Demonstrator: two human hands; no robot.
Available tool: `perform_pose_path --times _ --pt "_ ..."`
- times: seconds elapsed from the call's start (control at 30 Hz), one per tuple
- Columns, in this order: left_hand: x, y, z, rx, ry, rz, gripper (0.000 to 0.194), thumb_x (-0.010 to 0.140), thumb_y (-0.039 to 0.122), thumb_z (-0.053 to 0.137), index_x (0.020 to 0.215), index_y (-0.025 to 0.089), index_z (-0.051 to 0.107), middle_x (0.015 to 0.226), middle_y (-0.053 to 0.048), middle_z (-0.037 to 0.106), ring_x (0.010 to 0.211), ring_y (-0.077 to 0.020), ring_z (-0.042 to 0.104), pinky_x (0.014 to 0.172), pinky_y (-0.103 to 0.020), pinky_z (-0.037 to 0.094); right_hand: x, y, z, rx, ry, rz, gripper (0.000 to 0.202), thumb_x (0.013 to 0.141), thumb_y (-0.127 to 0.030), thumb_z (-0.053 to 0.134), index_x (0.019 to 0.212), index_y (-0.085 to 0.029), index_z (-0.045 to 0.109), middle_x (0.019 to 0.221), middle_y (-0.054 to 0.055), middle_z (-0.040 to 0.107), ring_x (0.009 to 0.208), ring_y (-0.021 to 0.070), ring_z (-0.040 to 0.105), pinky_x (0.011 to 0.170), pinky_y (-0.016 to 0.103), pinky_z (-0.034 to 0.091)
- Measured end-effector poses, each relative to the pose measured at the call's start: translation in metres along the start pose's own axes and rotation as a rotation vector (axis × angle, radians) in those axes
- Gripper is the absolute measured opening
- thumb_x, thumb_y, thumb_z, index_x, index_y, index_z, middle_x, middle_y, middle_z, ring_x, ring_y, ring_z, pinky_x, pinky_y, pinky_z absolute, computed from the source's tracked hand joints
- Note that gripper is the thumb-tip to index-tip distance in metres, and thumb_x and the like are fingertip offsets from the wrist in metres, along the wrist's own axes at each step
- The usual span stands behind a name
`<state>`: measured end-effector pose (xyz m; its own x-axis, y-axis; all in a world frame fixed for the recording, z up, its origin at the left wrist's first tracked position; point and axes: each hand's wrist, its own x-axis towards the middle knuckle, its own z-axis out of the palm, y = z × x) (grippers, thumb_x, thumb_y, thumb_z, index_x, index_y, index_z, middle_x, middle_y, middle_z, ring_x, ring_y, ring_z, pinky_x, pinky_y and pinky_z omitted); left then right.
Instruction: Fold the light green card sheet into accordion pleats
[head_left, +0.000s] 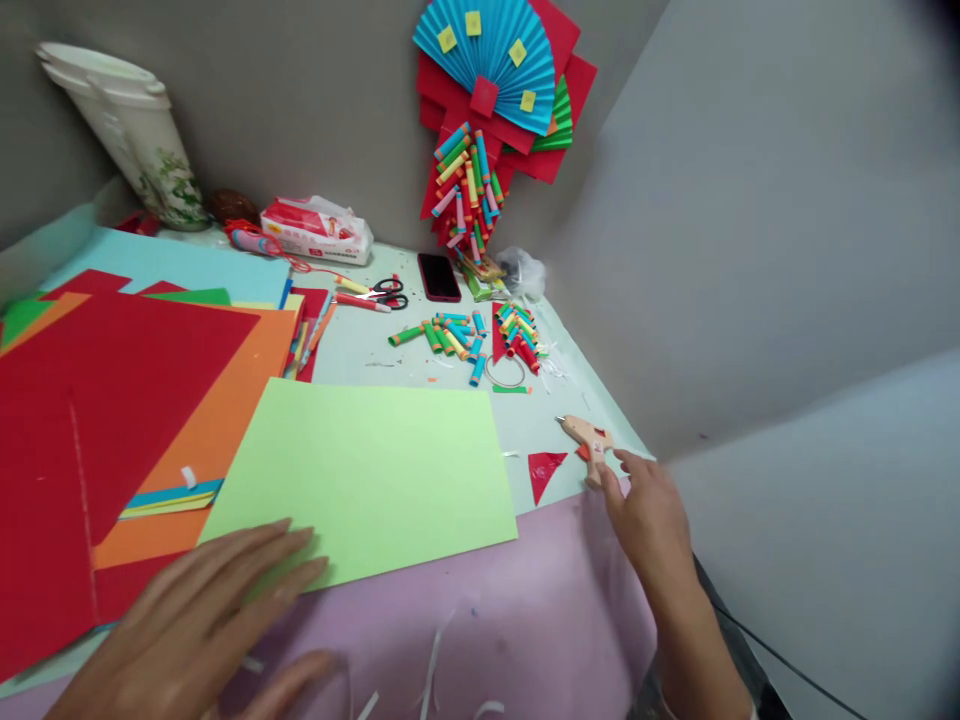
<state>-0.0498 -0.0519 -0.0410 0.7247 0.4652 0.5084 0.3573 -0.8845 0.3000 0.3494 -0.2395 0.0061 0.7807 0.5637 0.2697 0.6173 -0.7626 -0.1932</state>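
A light green sheet of card (367, 470) lies flat near the table's front edge. My left hand (202, 610) is over its lower left corner, fingers stretched out and slightly apart, holding nothing. At the right, a peach-coloured glue gun (591, 445) lies on its side, nozzle to the upper left. My right hand (641, 495) is at its handle, thumb and forefinger apart; whether the fingertips touch it is unclear. Left of the gun is a red triangular scrap (545, 474).
Red card (112, 400) and orange sheets are stacked at the left. Behind lie scissors (386, 292), a phone (439, 277), small coloured paper rolls (450, 337) and a tissue pack (316, 230). A fan decoration (495, 60) is on the wall; a white bin (142, 140) stands back left.
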Motion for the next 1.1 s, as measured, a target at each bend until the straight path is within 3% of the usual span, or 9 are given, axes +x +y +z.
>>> perform_pose_path --times 0.1,0.17,0.23,0.37,0.43,0.53,0.73,0.97,1.1 --pt "0.026 0.043 0.003 -0.028 -0.078 0.176 0.047 0.085 0.045 0.067 0.129 0.031 0.061 0.132 -0.001 0.068 0.124 -0.0275 0.058 0.107 -0.047 0.044 0.006 0.006 0.003 0.049 -0.224 0.219 0.054 0.092 -0.063 0.043 0.11 -0.019 0.067 0.107 0.015 0.07 0.095 0.0287 0.065 0.074 0.036 0.047" --pt "0.05 0.076 0.016 -0.095 0.01 0.249 0.033 0.094 0.037 0.055 0.122 0.023 0.064 0.123 -0.003 0.072 0.118 -0.0229 0.06 0.112 -0.041 0.036 0.011 0.007 0.008 0.103 -0.324 0.286 0.056 0.088 -0.068 0.045 0.107 -0.02 0.066 0.103 0.012 0.072 0.089 0.0264 0.066 0.069 0.033 0.046" --pt "0.075 0.106 0.039 -0.132 -0.042 0.29 0.031 0.099 0.037 0.047 0.116 0.02 0.067 0.116 -0.003 0.075 0.111 -0.0214 0.063 0.11 -0.04 0.036 0.017 0.007 0.013 0.117 -0.361 0.306 0.057 0.086 -0.069 0.047 0.108 -0.019 0.067 0.101 0.012 0.073 0.088 0.0265 0.067 0.068 0.032 0.045" --pt "0.113 0.144 0.097 -0.011 -0.241 0.41 0.052 0.1 0.049 0.045 0.128 0.009 0.063 0.133 -0.013 0.068 0.122 -0.0281 0.059 0.107 -0.044 0.039 0.023 0.009 0.018 0.114 -0.36 0.294 0.049 0.088 -0.06 0.046 0.101 -0.019 0.069 0.099 0.013 0.074 0.09 0.0278 0.067 0.07 0.032 0.043" --pt "0.12 0.152 0.121 0.068 -0.404 0.411 0.06 0.1 0.052 0.043 0.134 0.006 0.059 0.14 -0.017 0.062 0.132 -0.0322 0.053 0.109 -0.047 0.038 0.023 0.009 0.016 0.125 -0.34 0.299 0.047 0.089 -0.058 0.043 0.098 -0.02 0.07 0.096 0.012 0.074 0.087 0.027 0.066 0.07 0.032 0.043" --pt "0.123 0.157 0.141 0.101 -0.478 0.415 0.062 0.099 0.052 0.047 0.138 0.005 0.057 0.144 -0.02 0.058 0.138 -0.0343 0.048 0.111 -0.049 0.036 0.017 0.008 0.009 0.152 -0.281 0.319 0.046 0.09 -0.057 0.042 0.099 -0.021 0.069 0.095 0.01 0.074 0.085 0.0254 0.065 0.069 0.032 0.042" --pt "0.139 0.168 0.15 0.135 -0.507 0.392 0.067 0.098 0.054 0.046 0.143 0.004 0.051 0.145 -0.023 0.056 0.139 -0.0372 0.046 0.113 -0.051 0.034 0.0 0.001 -0.005 0.18 -0.02 0.318 0.048 0.091 -0.06 0.042 0.098 -0.021 0.068 0.098 0.011 0.072 0.089 0.0265 0.064 0.07 0.033 0.042" --pt "0.178 0.182 0.166 0.156 -0.503 0.376 0.066 0.097 0.054 0.049 0.141 0.005 0.053 0.14 -0.023 0.059 0.137 -0.038 0.048 0.113 -0.051 0.032 -0.006 0.004 0.001 0.135 -0.041 0.322 0.051 0.093 -0.058 0.037 0.097 -0.019 0.07 0.1 0.014 0.071 0.086 0.0276 0.064 0.068 0.035 0.041" --pt "0.178 0.181 0.17 0.139 -0.508 0.365 0.066 0.099 0.051 0.045 0.142 0.002 0.051 0.143 -0.026 0.057 0.138 -0.0376 0.048 0.113 -0.051 0.031 -0.009 0.01 0.001 0.14 -0.016 0.323 0.049 0.093 -0.057 0.038 0.095 -0.019 0.068 0.096 0.013 0.07 0.084 0.026 0.063 0.068 0.034 0.041"
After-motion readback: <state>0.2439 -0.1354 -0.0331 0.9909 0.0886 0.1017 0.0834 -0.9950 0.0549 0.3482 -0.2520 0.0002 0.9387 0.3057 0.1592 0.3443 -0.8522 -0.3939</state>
